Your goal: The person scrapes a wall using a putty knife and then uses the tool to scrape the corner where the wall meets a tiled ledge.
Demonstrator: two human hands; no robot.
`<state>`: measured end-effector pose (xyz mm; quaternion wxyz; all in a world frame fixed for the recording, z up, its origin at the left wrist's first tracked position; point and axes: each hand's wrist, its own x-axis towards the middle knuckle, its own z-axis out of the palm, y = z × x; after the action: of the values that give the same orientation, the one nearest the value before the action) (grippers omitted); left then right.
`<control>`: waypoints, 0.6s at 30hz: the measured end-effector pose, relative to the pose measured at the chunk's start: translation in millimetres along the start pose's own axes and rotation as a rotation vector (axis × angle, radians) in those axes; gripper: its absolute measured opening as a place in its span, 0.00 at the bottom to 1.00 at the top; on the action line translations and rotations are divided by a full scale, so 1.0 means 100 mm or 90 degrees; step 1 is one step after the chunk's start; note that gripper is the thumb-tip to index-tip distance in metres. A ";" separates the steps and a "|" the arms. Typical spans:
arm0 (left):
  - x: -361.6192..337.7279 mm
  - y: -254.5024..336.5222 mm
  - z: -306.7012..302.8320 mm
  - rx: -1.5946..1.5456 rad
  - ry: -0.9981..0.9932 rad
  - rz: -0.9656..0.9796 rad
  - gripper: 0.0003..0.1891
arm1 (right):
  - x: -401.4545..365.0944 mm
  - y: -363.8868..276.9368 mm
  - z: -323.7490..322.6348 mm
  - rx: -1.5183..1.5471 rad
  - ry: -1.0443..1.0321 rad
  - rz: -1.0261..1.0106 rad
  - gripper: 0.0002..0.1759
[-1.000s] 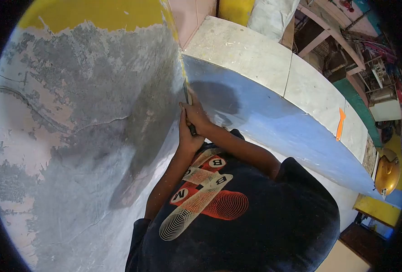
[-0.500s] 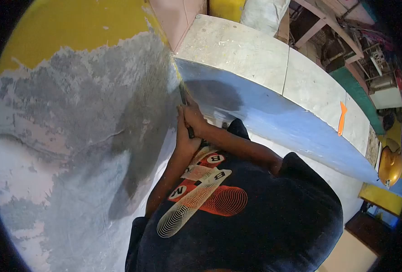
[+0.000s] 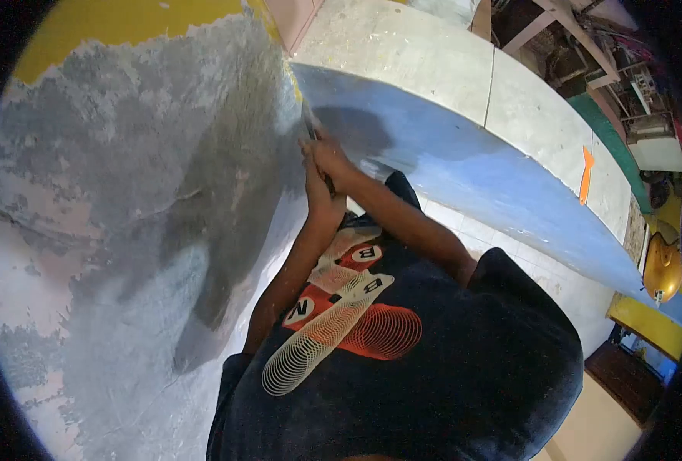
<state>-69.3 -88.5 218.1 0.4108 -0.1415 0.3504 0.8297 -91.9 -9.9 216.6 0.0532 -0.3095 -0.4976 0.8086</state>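
Note:
My right hand (image 3: pixel 333 163) is closed around a narrow scraper with a dark handle (image 3: pixel 330 185). Just below it, my left hand (image 3: pixel 319 201) wraps the lower part of the same handle. The scraper's thin blade (image 3: pixel 307 115) points up into the corner where the grey patchy wall (image 3: pixel 141 200) meets the blue painted face (image 3: pixel 448 173) under the ledge. Flakes of yellow paint show along that corner, just above the blade. The tip's exact contact is too small to make out.
A pale ledge (image 3: pixel 402 58) with scattered crumbs runs across the top. On its right part lies an orange plastic tool (image 3: pixel 587 175). A gold rounded object (image 3: pixel 663 269) stands at far right. Yellow paint (image 3: pixel 118 31) covers the upper wall. White tiles (image 3: pixel 533 269) show below.
The whole view has shifted, so the walls, ledge and hands sit higher in the picture. Both hands keep their grip on the scraper, close to the same corner.

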 end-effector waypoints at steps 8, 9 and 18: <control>0.10 -0.03 0.10 -0.067 -0.035 0.030 0.31 | 0.07 0.00 -0.05 -0.004 -0.059 -0.068 0.18; 0.12 -0.03 0.15 -0.082 -0.040 0.028 0.30 | 0.07 -0.02 -0.08 -0.018 -0.063 -0.052 0.20; 0.14 0.02 -0.04 -0.031 -0.051 0.017 0.31 | 0.07 0.07 0.00 -0.063 -0.020 -0.042 0.18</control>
<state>-79.7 -83.6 208.5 0.4096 -0.1137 0.3150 0.8485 -96.1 -10.7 207.8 0.0568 -0.2826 -0.5479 0.7853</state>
